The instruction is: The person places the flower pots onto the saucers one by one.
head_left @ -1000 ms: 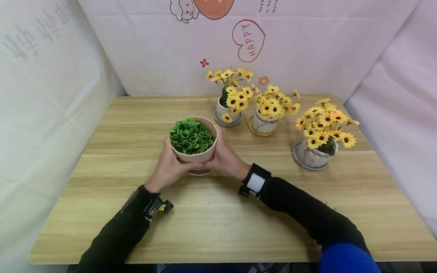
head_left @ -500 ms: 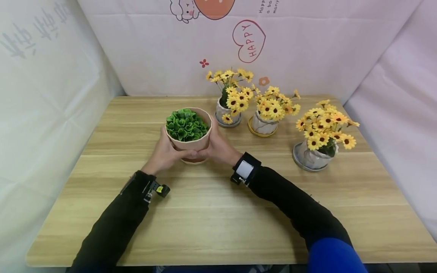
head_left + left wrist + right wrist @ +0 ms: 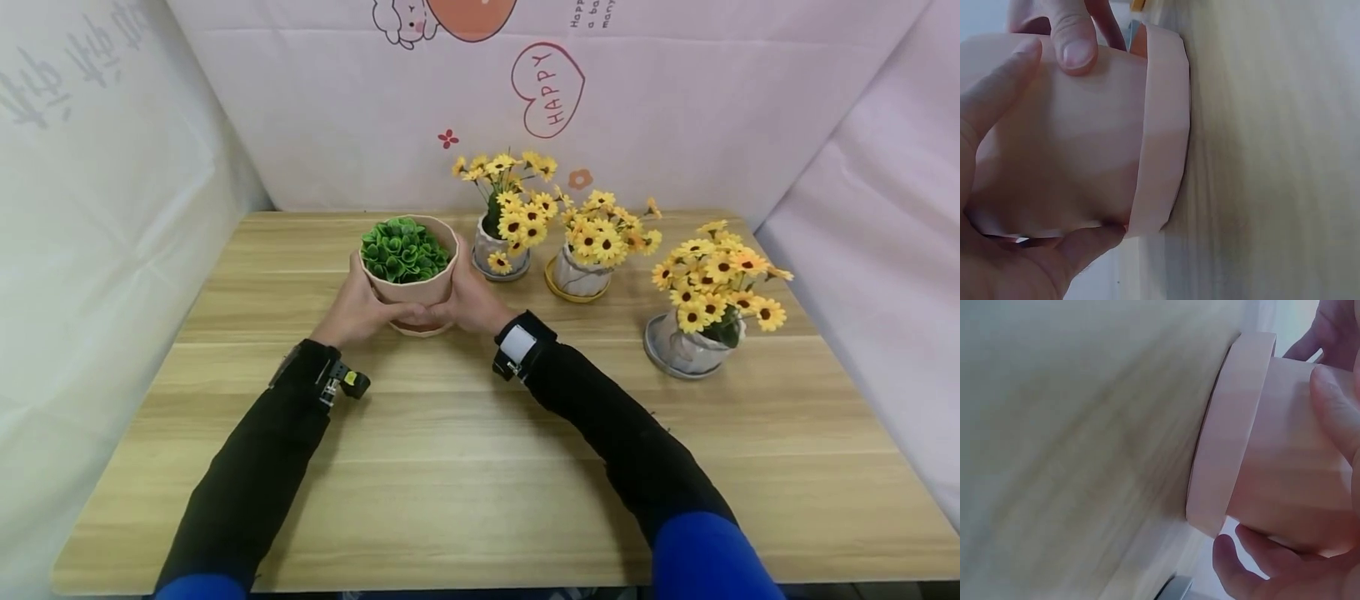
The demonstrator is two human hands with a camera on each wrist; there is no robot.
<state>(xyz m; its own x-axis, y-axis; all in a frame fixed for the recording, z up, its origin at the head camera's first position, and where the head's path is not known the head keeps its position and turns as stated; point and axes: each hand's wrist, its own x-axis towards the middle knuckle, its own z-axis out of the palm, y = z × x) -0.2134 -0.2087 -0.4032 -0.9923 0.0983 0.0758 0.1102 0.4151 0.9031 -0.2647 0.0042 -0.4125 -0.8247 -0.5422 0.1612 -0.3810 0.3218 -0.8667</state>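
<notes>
Cupping the pot [image 3: 408,287] from both sides, the left hand [image 3: 352,312] and right hand [image 3: 471,307] clamp its walls, fingertips meeting in front. It stands upright between them on its saucer [image 3: 1163,131], equally near both. Just beyond the right hand stand three flower pots [image 3: 501,250].

A: pot [image 3: 411,293] status?
B: pink faceted pot, matching saucer [image 3: 1163,131] under it, green leafy plant [image 3: 402,248] filling the top. Upright, saucer on tabletop [image 3: 465,450], far-left of centre.
</notes>
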